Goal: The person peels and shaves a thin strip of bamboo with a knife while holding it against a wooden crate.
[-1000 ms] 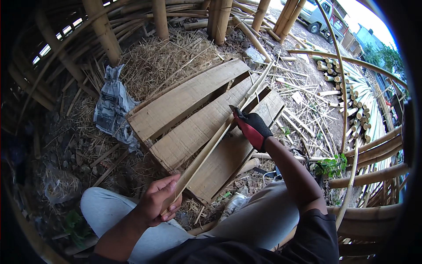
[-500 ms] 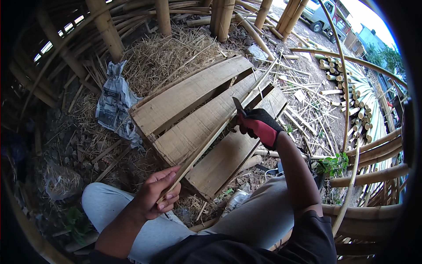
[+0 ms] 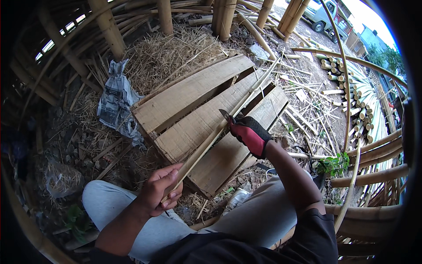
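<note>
Left hand, bare: fingers curled closed, thumb along the upper side, fingertips wrapped under; grips the near end of a long, narrow, pale-yellow bamboo strip.

Right hand, in a red and black fabric glove: fingers folded into a fist around the hidden handle of a short, dark metal knife. Blade projects past the thumb side, over the strip; exact contact between edge and strip cannot be told.

Bamboo strip: lies diagonally, from the left hand, beneath the blade, across a low, brown wooden slatted platform, to beyond its far edge.

Surroundings: crumpled grey-and-white printed paper, left of the platform; heap of dry, straw-coloured shavings, behind it; stacked pale-green bamboo poles, far right.
</note>
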Tool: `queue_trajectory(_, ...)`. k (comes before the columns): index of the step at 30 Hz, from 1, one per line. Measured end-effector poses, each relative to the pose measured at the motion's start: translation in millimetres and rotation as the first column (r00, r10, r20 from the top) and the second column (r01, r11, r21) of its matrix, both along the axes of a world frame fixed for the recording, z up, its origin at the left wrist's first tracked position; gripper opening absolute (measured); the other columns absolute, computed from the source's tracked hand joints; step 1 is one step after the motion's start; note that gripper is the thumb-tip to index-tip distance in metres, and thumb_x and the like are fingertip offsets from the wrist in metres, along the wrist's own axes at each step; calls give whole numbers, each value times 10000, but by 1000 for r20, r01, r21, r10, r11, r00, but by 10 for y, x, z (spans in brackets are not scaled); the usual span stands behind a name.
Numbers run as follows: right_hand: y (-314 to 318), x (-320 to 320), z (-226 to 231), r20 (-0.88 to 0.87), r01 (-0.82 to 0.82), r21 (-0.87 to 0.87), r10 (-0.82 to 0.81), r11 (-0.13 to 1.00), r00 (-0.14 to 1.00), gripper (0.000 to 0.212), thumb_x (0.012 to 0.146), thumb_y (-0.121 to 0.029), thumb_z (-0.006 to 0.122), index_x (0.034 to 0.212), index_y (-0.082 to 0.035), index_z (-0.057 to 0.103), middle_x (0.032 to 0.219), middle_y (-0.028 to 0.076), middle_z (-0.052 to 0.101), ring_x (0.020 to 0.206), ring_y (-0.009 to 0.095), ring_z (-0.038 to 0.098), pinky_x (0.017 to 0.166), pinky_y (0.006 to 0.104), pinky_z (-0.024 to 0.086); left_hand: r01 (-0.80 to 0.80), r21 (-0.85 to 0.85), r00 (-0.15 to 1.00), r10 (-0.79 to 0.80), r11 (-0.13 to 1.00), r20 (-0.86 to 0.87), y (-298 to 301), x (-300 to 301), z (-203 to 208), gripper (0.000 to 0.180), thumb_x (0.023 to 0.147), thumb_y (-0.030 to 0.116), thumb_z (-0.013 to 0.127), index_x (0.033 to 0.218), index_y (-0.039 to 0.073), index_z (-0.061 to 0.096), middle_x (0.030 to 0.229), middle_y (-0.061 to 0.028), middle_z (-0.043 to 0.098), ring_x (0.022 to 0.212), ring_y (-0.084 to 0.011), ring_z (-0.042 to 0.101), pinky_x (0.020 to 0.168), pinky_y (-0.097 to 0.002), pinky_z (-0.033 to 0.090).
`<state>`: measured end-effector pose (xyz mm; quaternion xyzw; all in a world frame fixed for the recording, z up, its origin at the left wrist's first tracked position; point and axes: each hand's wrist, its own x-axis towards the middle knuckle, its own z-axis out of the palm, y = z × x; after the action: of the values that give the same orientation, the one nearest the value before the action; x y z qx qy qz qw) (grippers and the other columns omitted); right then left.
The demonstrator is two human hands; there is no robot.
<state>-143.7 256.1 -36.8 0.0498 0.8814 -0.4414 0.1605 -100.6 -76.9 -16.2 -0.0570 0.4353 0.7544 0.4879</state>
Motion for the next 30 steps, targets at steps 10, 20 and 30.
queue_trajectory(10, -647, 401, 162, -42, -278, -85, 276, 957, 960, 411, 1007, -348, 471, 875, 19, 601, 762, 187, 590, 698, 320, 562, 685, 410, 442, -43, -16, 999, 43, 999, 14, 91, 26, -53, 467, 1081, 256, 417, 1486, 29, 368, 621, -13, 427, 373, -53, 337, 330, -198, 292)
queue_trajectory(20, 37, -50, 251, -160, 114, 323, -64, 940, 985, 682, 1033, -544, 314, 832, 5, 665, 804, 240, 660, 814, 441, 632, 788, 485, 478, -22, 39, 999, 20, 999, 47, 112, 14, 15, 420, 1104, 236, 345, 1463, 34, 427, 612, 9, 403, 371, -35, 322, 337, -186, 290)
queue_trajectory(30, 265, -233, -171, -203, 2, 477, 108, 879, 973, 572, 1010, -459, 384, 883, 10, 685, 883, 259, 681, 896, 442, 657, 812, 481, 491, -3, 92, 999, -1, 996, 49, 69, -7, -78, 478, 1087, 265, 405, 1485, 6, 352, 656, -26, 428, 410, -61, 326, 362, -204, 302)
